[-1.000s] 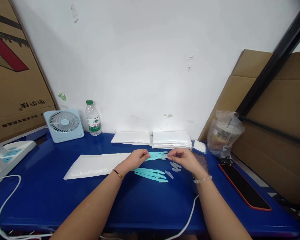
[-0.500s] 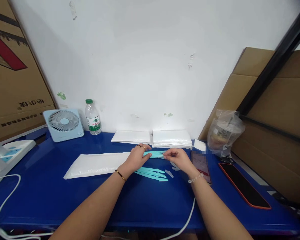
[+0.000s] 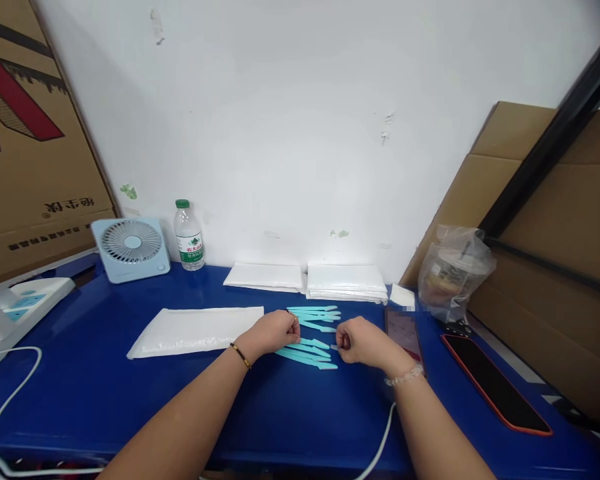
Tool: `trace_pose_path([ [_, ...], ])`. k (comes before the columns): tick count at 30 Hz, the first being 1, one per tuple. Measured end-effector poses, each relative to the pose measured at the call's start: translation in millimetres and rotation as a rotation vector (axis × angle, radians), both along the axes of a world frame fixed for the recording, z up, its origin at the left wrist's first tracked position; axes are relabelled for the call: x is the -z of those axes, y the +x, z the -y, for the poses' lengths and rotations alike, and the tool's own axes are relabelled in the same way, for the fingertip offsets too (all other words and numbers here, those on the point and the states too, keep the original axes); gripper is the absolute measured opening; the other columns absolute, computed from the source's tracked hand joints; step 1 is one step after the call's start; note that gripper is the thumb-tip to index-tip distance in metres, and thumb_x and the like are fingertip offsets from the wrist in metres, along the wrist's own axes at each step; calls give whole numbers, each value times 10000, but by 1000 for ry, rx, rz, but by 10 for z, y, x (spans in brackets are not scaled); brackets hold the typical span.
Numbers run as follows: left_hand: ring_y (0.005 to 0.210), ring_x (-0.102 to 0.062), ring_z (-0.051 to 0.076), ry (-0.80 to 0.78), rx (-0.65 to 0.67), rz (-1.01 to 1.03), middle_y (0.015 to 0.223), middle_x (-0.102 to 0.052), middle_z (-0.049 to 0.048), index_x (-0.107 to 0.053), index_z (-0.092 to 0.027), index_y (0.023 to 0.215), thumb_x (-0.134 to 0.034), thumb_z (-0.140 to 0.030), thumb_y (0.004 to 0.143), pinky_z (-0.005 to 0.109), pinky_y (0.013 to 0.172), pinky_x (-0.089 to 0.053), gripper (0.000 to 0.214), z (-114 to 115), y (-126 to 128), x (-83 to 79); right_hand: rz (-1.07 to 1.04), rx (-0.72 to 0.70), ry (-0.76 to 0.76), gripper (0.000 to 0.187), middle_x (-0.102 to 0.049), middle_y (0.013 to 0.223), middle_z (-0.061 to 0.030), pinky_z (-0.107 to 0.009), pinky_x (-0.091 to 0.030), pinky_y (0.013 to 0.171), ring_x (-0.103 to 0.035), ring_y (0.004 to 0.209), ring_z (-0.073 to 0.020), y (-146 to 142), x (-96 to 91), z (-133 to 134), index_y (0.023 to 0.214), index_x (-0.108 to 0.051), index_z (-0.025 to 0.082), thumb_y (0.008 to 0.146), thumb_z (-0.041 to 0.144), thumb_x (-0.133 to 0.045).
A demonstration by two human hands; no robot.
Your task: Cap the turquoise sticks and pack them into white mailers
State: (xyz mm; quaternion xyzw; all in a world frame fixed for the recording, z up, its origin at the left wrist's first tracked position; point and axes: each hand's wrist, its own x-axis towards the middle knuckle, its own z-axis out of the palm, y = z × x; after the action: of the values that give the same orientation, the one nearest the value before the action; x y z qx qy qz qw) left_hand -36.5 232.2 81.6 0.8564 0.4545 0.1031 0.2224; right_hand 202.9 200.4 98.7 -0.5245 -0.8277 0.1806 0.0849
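Turquoise eyebrow razors lie in two loose groups at mid-table: an upper group and a lower group, blades to the right. My left hand is over their handle ends, thumb and fingers pinched together on an eyebrow razor handle that they partly hide. To the right of the blades is my right hand, fingers curled closed. A small clear blade cap shows at its fingertips. To the left lies a padded white envelope, flat on the table.
Folded white envelopes lie stacked along the wall. A fan and water bottle stand back left. On the right are a phone, an orange-edged phone and a bagged drink. A white cable crosses the front edge.
Both hands have drawn back toward me from the upper razors, which now lie spread out on the table. My right hand has moved to the clear caps, my left to the handle ends.
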Motion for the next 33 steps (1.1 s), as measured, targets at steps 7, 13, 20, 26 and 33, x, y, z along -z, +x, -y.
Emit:
trace_pose_path([
  [7, 684, -550, 134, 25, -7, 21, 773, -635, 8, -629, -200, 768, -541, -309, 753, 212, 547, -342, 141, -22, -6, -3, -145, -54, -8, 145, -664, 661, -16, -196, -381, 523, -577, 593, -128, 20, 44, -73, 700, -673, 174, 731, 190, -532],
  [13, 689, -539, 126, 85, 9, 52, 781, -614, 0, -620, -205, 756, -550, -285, 759, 207, 564, -351, 107, -24, 16, -23, -204, -56, -23, 142, -657, 684, -19, -200, -391, 544, -579, 619, -133, 16, 97, -108, 741, -678, 176, 735, 187, -537],
  [20, 722, -553, 143, 134, 1, 42, 779, -614, 8, -619, -202, 736, -559, -271, 772, 222, 598, -367, 98, -29, 97, 48, -255, -41, 36, 130, -636, 664, -4, -201, -388, 534, -550, 586, -119, -119, 182, -149, 749, -669, 177, 744, 194, -540],
  [26, 849, -553, 171, 206, -53, 128, 938, -600, 19, -629, -225, 884, -614, -391, 735, 242, 685, -405, 223, 2, 43, -44, -260, 121, 121, 164, -661, 683, -18, -213, -396, 550, -568, 607, -130, 128, 48, -174, 754, -677, 168, 729, 158, -516],
  [33, 681, -561, 126, -10, 45, -18, 774, -641, -15, -668, -234, 779, -648, -377, 687, 209, 525, -342, 172, 14, -25, -66, -192, 127, -136, 123, -700, 705, -31, -213, -437, 555, -617, 638, -160, 454, -14, -126, 715, -702, 165, 635, 142, -612],
])
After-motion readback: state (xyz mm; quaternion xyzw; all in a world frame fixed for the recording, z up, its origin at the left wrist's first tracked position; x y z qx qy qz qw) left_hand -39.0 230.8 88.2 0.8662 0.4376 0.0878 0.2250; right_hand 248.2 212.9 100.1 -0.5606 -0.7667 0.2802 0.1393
